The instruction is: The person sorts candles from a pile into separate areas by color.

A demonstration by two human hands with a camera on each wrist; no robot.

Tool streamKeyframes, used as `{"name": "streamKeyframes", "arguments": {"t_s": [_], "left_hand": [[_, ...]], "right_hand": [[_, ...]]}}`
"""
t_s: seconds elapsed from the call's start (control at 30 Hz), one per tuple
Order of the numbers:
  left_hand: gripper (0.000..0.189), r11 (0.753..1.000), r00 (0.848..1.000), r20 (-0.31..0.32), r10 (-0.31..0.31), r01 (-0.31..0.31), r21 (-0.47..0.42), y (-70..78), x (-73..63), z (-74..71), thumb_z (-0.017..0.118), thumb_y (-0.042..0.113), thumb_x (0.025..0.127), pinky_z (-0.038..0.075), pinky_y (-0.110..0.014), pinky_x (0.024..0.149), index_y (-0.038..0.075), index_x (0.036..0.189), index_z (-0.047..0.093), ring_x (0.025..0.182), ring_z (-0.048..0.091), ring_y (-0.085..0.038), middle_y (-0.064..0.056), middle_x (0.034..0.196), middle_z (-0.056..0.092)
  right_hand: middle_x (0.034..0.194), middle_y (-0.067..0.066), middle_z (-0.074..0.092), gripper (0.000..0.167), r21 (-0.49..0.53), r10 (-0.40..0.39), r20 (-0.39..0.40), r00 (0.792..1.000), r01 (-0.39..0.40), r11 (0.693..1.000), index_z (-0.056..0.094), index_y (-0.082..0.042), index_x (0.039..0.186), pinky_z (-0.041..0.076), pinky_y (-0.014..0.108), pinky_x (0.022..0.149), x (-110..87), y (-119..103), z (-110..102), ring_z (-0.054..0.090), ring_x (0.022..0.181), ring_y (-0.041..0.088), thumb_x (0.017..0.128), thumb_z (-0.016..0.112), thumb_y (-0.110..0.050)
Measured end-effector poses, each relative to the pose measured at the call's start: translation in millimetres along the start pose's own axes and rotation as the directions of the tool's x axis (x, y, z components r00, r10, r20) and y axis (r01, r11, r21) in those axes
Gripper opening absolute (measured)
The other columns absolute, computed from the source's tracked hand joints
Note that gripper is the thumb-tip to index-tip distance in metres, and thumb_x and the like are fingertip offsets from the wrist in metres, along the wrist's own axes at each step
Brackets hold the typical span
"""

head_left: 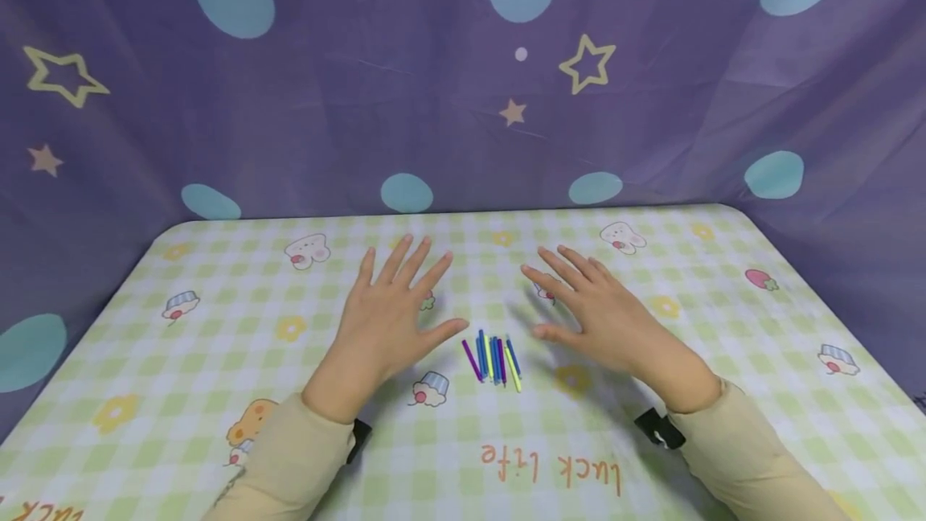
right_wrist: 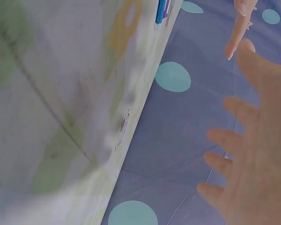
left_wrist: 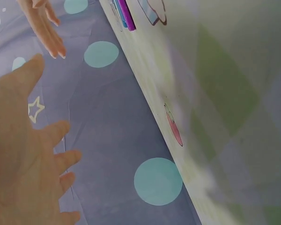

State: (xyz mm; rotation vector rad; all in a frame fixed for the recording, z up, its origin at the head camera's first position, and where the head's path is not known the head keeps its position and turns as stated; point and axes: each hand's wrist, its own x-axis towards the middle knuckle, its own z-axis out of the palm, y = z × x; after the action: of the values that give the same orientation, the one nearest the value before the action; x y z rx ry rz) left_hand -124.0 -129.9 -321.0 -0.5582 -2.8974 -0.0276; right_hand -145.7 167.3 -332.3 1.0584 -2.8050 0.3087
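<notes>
A purple curtain (head_left: 651, 143) with blue spots and star outlines hangs beyond the sticks (head_left: 496, 360), past the far edge of the table. The sticks lie on a green-and-white checked tablecloth (head_left: 181, 424); a printed cupcake (head_left: 430, 389) is to their left on the near side, a yellow flower print (head_left: 573, 381) is to their right, and orange lettering (head_left: 593, 471) (upside down in the head view) is on their near side. The left sleeve (head_left: 300, 449) partly covers a bear print (head_left: 253, 420), left of the sticks. The left hand (head_left: 387, 316) is raised to the left of the sticks, fingers spread wide, holding nothing, its thumb extended toward their far ends. The right hand (head_left: 600, 312) is raised to the right of the sticks, likewise spread and holding nothing. The sticks are blue, purple and yellow-green, grouped side by side. Their long axes run roughly from near to far: the middle ones are nearly straight, while the outermost ones on both sides tilt, far ends toward the left.
</notes>
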Motion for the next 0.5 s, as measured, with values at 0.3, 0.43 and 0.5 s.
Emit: {"name": "streamKeyframes", "arguments": {"t_s": [0.3, 0.43, 0.5], "left_hand": [[0.085, 0.999, 0.999, 0.002, 0.037, -0.037, -0.039, -0.5, -1.1, 3.9, 0.049, 0.074, 0.088, 0.002, -0.055, 0.118, 0.026, 0.156, 0.033, 0.151, 0.007, -0.024, -0.003, 0.163, 0.021], [0.084, 0.998, 0.998, 0.008, 0.056, -0.056, -0.04, 0.4, -0.7, 4.9, 0.049, 0.074, 0.088, 0.004, -0.056, 0.117, 0.026, 0.156, 0.032, 0.151, 0.007, -0.024, -0.004, 0.163, 0.022], [0.084, 0.997, 0.998, 0.013, 0.065, -0.064, -0.036, 1.6, -0.3, 5.0, 0.048, 0.074, 0.088, 0.004, -0.056, 0.117, 0.026, 0.156, 0.031, 0.151, 0.008, -0.025, -0.004, 0.163, 0.022]], "right_hand": [[0.161, 0.006, 0.026, 0.079, 0.114, -0.098, -0.002, 0.995, 0.098, 0.989, 0.037, -0.018, 0.154, 0.022, 0.054, 0.115, 1.5, -0.9, 0.8, 0.025, 0.146, 0.033, 0.088, 0.071, -0.048], [0.159, 0.005, 0.032, 0.074, 0.166, -0.082, 0.01, 0.997, 0.079, 0.983, 0.043, -0.018, 0.15, 0.025, 0.052, 0.114, 2.0, -1.3, -1.6, 0.031, 0.143, 0.031, 0.089, 0.071, -0.048], [0.156, 0.003, 0.036, 0.071, 0.184, -0.077, 0.015, 0.997, 0.073, 0.98, 0.047, -0.019, 0.148, 0.027, 0.052, 0.113, 2.0, -1.8, -3.1, 0.035, 0.142, 0.03, 0.088, 0.072, -0.047]]}}
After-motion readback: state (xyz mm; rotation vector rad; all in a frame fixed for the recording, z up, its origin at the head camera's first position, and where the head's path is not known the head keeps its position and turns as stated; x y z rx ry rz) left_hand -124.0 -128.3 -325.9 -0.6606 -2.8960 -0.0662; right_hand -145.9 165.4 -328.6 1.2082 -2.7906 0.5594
